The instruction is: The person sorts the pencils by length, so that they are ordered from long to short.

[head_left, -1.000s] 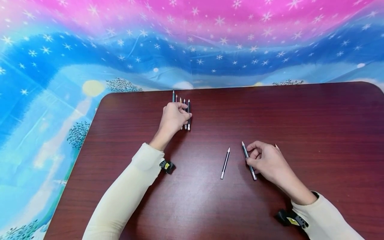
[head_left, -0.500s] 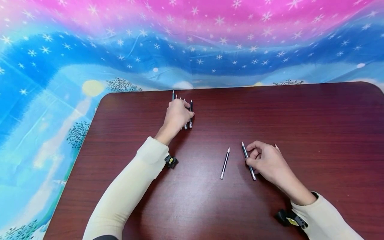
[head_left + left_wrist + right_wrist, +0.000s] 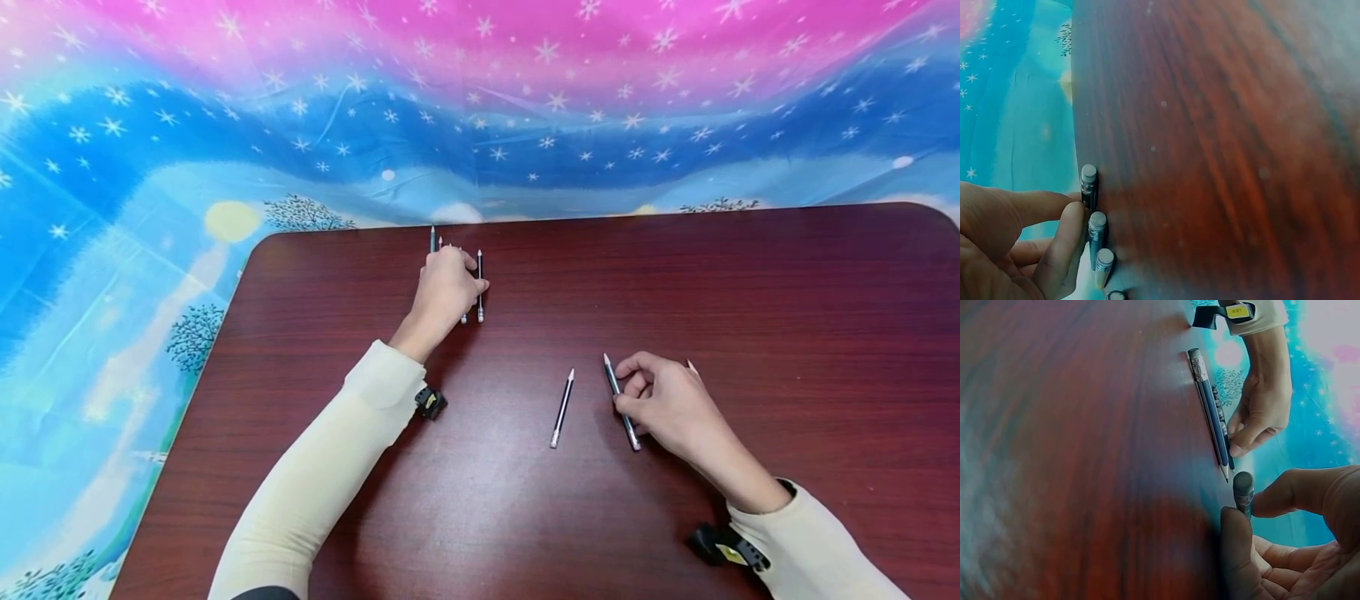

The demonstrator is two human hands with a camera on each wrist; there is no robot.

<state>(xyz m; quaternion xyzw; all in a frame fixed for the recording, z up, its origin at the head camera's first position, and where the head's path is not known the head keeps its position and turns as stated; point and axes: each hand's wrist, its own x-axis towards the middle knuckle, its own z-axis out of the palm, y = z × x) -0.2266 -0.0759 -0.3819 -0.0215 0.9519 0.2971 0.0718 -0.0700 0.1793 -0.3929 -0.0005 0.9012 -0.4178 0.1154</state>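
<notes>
Near the far edge of the table, my left hand (image 3: 442,287) pinches a dark pencil (image 3: 481,287) between thumb and finger, at the right end of a row of pencils. Its eraser end (image 3: 1089,175) shows in the left wrist view, with other eraser ends lined up below it. The hand covers most of the row; the tip of a teal pencil (image 3: 432,238) sticks out beyond it. My right hand (image 3: 671,404), nearer the front, pinches another dark pencil (image 3: 629,429), which lies slanted with its point away from me. To its left lies a loose dark pencil (image 3: 562,408).
A pale pencil tip (image 3: 692,367) peeks out behind the right hand, the rest hidden. The brown wood-grain table (image 3: 750,292) ends at the back against a snowflake-patterned cloth (image 3: 525,125). Each wrist carries a small black camera (image 3: 431,403).
My left hand has shifted slightly to the right with its dark pencil, widening the gap from the pencil beside it. The right hand and the loose pencil have stayed put.
</notes>
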